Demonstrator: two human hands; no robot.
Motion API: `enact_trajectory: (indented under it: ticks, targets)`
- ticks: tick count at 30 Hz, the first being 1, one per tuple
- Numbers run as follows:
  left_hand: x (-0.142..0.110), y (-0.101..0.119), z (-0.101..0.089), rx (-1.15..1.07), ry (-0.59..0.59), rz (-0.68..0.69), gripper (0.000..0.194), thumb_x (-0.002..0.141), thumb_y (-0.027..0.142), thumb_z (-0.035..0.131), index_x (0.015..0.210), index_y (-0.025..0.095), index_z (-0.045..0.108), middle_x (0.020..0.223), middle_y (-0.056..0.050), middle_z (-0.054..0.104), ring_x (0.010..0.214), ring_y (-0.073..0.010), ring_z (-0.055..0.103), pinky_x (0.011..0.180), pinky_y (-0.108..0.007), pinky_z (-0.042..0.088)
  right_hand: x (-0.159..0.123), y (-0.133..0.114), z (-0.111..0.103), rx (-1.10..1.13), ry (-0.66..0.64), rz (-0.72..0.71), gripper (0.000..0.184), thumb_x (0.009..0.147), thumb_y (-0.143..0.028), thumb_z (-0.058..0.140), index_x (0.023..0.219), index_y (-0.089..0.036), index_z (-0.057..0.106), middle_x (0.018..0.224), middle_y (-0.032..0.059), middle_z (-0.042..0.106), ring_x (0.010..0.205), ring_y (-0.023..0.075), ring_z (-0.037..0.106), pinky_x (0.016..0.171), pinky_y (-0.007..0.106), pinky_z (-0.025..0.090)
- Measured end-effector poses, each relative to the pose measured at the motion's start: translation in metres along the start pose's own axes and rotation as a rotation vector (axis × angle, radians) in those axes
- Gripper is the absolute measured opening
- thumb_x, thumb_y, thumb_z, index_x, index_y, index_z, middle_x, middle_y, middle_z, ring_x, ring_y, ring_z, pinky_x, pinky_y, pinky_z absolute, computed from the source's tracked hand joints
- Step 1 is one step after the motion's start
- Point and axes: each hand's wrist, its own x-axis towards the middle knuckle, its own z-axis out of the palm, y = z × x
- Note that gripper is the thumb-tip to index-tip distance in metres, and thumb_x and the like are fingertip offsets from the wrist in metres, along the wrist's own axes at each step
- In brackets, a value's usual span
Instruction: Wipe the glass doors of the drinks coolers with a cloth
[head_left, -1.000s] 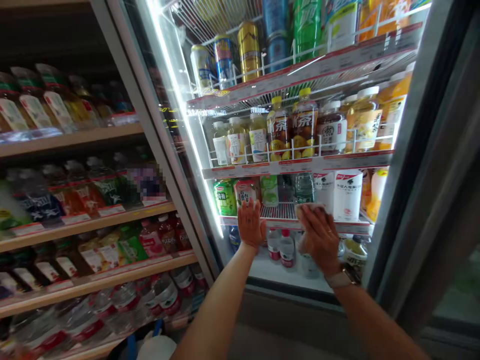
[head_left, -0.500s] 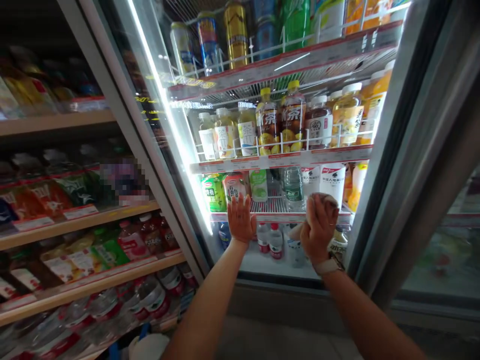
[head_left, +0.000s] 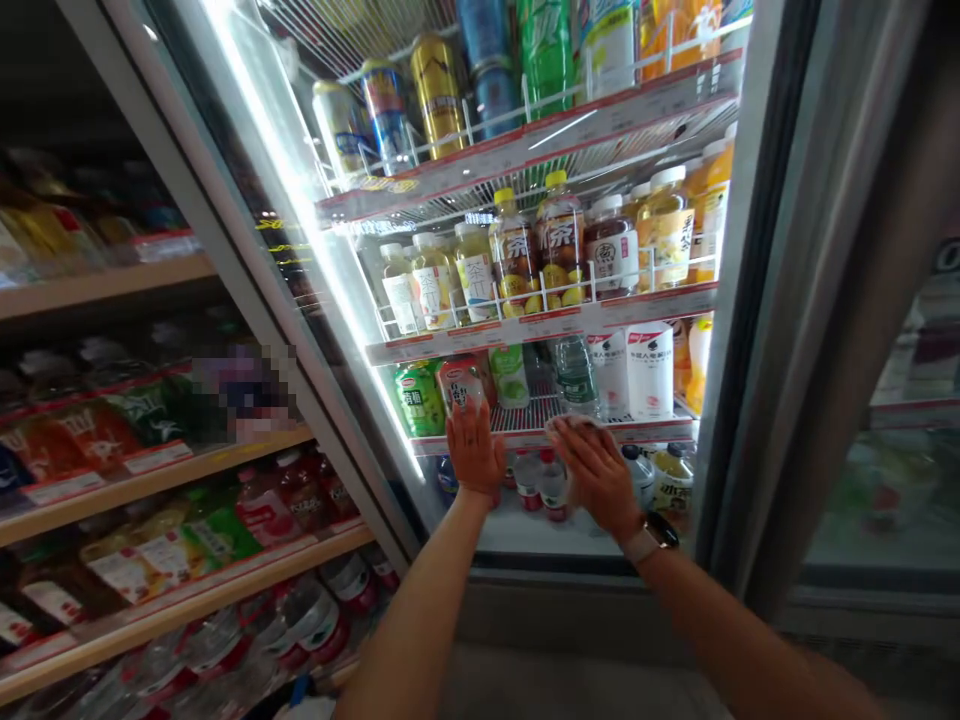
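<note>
My left hand (head_left: 472,452) lies flat with its fingers spread against the glass door (head_left: 352,330) of a lit drinks cooler. My right hand (head_left: 596,480) rests on the same glass, its fingertips over a pale cloth (head_left: 574,424), which is partly hidden under them. Behind the glass, close to my left fingertips, stands a bottle with a red and white label (head_left: 461,385). Plastic bottles of tea (head_left: 559,245) fill the shelf above my hands, and cans (head_left: 439,95) stand higher up.
A grey metal door frame (head_left: 750,300) runs along the right of the cooler. To the left, wooden shelves (head_left: 187,475) hold rows of bottled drinks with price labels. A second glass door (head_left: 885,500) stands at the far right.
My right hand has slid left and down the glass, closer to my left hand. The cloth, bunched in its fingers earlier, now lies flatter under them. The view has shifted, moving the cooler left.
</note>
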Motion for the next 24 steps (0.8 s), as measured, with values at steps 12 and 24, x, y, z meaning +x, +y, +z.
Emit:
enact_trajectory:
  ticks: [12,24]
  targets:
    - [0.003,0.002,0.002,-0.016,0.069,0.001,0.06,0.096,0.035,0.038,0.152,0.016,0.027,0.156,-0.014,0.032,0.148,-0.0271,0.017,0.121,-0.049,0.019,-0.006,0.057,-0.031,-0.067,0.34,0.449,0.062,0.087,-0.011,0.038,0.148,-0.021,0.038,0.148,0.012,0.047,0.139,0.0304,0.039,0.115,0.061,0.029]
    - [0.0,0.001,0.0,0.014,0.022,-0.01,0.057,0.098,0.035,0.035,0.151,0.015,0.028,0.154,-0.015,0.035,0.149,-0.027,0.016,0.12,-0.05,0.021,-0.014,-0.035,0.021,0.141,-0.067,-0.099,0.049,0.092,-0.005,0.039,0.134,-0.024,0.056,0.132,0.0023,0.063,0.127,0.0143,0.054,0.117,0.038,0.032]
